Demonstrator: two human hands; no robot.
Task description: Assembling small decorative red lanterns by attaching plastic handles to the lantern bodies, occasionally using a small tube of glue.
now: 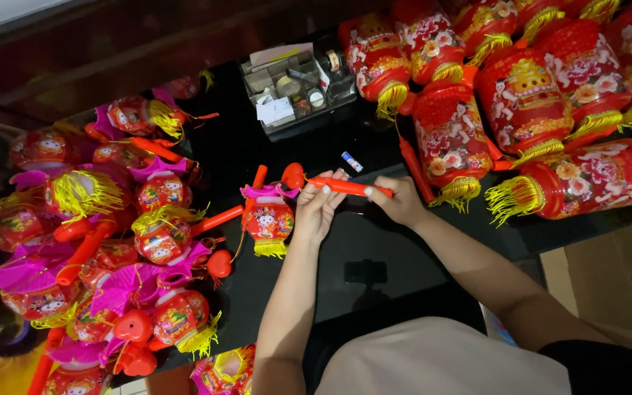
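A black bench [374, 249] carries lanterns on both sides. Left hand [316, 208] and right hand [402, 201] hold a red lantern handle stick [349, 187] horizontally between them, fingers pinching each end, above a clear working area beside a small red lantern [268, 219].

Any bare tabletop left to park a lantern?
Yes: the dark table below the hands, between left hand and right hand; also a strip between organizer box and stick. Small lanterns crowd left, big lanterns right.
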